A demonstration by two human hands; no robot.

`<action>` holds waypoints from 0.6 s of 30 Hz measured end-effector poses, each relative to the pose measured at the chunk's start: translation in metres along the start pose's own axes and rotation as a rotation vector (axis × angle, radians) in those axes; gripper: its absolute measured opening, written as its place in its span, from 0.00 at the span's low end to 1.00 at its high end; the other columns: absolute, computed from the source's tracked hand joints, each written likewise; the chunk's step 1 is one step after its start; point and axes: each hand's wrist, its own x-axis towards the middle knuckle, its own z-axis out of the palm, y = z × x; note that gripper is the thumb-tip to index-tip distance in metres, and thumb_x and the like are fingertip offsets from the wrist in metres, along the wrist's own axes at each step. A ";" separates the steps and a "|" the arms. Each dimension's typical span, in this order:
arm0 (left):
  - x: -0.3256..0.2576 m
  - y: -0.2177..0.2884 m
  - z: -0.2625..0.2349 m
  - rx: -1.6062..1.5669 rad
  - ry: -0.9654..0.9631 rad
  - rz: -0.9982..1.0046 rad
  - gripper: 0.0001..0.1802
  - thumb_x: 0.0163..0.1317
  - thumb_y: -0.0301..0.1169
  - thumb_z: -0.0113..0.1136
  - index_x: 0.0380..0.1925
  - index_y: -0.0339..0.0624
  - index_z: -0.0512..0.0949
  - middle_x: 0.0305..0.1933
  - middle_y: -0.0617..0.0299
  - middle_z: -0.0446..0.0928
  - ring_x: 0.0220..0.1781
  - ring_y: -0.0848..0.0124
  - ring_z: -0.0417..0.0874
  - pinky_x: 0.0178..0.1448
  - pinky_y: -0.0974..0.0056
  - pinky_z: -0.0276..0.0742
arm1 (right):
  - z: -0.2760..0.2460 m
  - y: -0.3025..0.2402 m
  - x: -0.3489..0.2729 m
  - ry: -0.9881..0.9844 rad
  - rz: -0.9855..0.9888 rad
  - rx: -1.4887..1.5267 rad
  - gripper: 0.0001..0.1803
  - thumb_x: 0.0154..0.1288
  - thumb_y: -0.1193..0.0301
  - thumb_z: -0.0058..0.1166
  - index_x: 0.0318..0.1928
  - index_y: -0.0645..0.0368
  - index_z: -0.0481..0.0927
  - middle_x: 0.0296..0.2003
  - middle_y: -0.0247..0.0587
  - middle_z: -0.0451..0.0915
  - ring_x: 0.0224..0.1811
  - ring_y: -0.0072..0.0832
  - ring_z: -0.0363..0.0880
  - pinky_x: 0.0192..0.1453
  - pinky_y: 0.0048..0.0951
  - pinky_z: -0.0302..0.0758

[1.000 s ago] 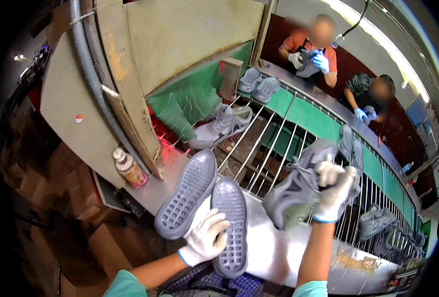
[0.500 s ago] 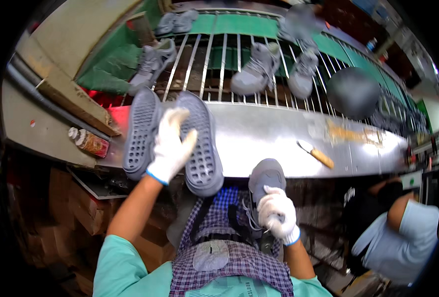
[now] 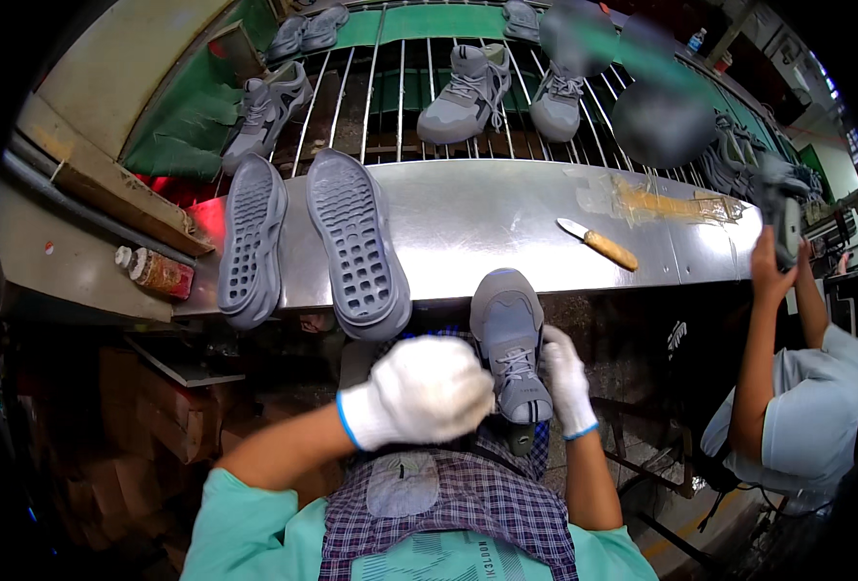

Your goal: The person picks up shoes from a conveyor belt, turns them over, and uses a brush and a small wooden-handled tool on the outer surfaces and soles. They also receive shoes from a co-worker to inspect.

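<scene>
A grey lace-up shoe upper (image 3: 514, 334) is held over my lap, toe pointing away toward the bench. My right hand (image 3: 566, 380), in a white knit glove with a blue cuff, grips its right side; most of the fingers are behind it. Against the shoe's left side, near the collar, my gloved left hand (image 3: 427, 392) is closed like a fist, slightly blurred; whatever it may hold is hidden. Two grey rubber soles lie on the bench ahead to the left: one sole (image 3: 253, 242) farther left, the other sole (image 3: 359, 247) overhanging the front edge.
A wooden-handled knife (image 3: 598, 244) lies on the metal bench (image 3: 477, 218). Behind it, a rack of metal bars (image 3: 366, 107) carries several grey shoes (image 3: 463, 102). A small bottle (image 3: 158, 271) stands at the left. To the right, a co-worker (image 3: 797, 402) holds a dark shoe.
My left hand has left the soles and come right, closing beside the shoe. My right hand has shifted from the shoe's top to its right side. The co-worker's arms are now raised.
</scene>
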 end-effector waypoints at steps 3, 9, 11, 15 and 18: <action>-0.033 0.005 0.039 -0.101 -0.474 -0.462 0.29 0.60 0.48 0.73 0.52 0.36 0.84 0.47 0.50 0.85 0.50 0.52 0.89 0.54 0.52 0.88 | 0.026 0.059 0.011 -0.187 0.309 0.779 0.32 0.88 0.49 0.41 0.71 0.64 0.74 0.62 0.53 0.82 0.63 0.33 0.83 0.67 0.40 0.82; -0.052 -0.009 0.084 -0.039 -0.588 -0.477 0.20 0.67 0.47 0.64 0.39 0.38 0.83 0.39 0.48 0.85 0.42 0.48 0.89 0.46 0.47 0.88 | 0.032 0.002 0.012 -0.198 0.496 0.873 0.43 0.81 0.35 0.44 0.73 0.62 0.73 0.63 0.48 0.82 0.60 0.41 0.84 0.67 0.42 0.83; -0.035 0.011 0.056 -0.077 -0.606 -0.288 0.17 0.69 0.44 0.61 0.34 0.41 0.85 0.35 0.51 0.86 0.37 0.51 0.90 0.40 0.50 0.89 | 0.036 -0.005 0.004 -0.025 0.443 0.936 0.38 0.85 0.40 0.39 0.72 0.62 0.73 0.64 0.48 0.82 0.58 0.40 0.87 0.59 0.43 0.89; 0.010 0.065 0.026 -0.609 -0.517 -0.159 0.18 0.72 0.45 0.62 0.43 0.41 0.85 0.41 0.53 0.86 0.45 0.55 0.90 0.46 0.53 0.88 | 0.039 -0.015 0.003 -0.009 0.508 1.089 0.44 0.77 0.29 0.46 0.66 0.59 0.78 0.51 0.44 0.86 0.47 0.35 0.88 0.50 0.37 0.89; 0.035 0.065 -0.006 -0.459 -0.635 0.124 0.20 0.73 0.48 0.63 0.45 0.41 0.85 0.40 0.54 0.86 0.44 0.57 0.90 0.46 0.53 0.88 | 0.028 0.034 0.016 -0.174 0.518 1.204 0.43 0.76 0.28 0.44 0.57 0.58 0.81 0.42 0.38 0.85 0.39 0.30 0.86 0.42 0.33 0.87</action>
